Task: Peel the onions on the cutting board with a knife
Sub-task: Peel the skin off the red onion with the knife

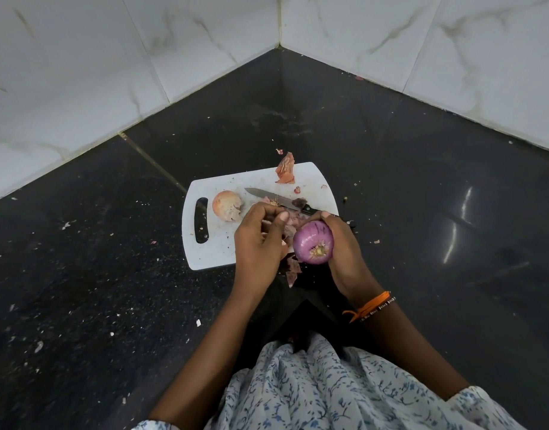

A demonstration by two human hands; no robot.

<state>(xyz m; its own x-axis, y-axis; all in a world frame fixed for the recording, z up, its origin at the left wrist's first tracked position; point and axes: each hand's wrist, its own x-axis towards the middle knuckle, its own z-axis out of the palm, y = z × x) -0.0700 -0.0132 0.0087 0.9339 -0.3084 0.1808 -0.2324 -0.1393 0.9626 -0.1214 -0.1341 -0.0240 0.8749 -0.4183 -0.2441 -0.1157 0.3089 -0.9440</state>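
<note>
Onion [313, 242] cupped in our right hand [344, 243], root end up for access.
Left hand [259, 240] pinches skin scraps [285, 226]; knife [279, 200] parked mid cutting board [217, 252].

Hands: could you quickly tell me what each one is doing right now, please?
Left hand: pinching a peel scrap.
Right hand: holding the onion.

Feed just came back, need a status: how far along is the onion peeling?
Done: one purple onion looks stripped of dry skin; peel scraps lie on the cutting board. In hand: right hand grips that onion, left hand pinches loose peel beside it. The knife lies unused on the board. Left: the pale onion near the board's handle still wears its skin.
</note>
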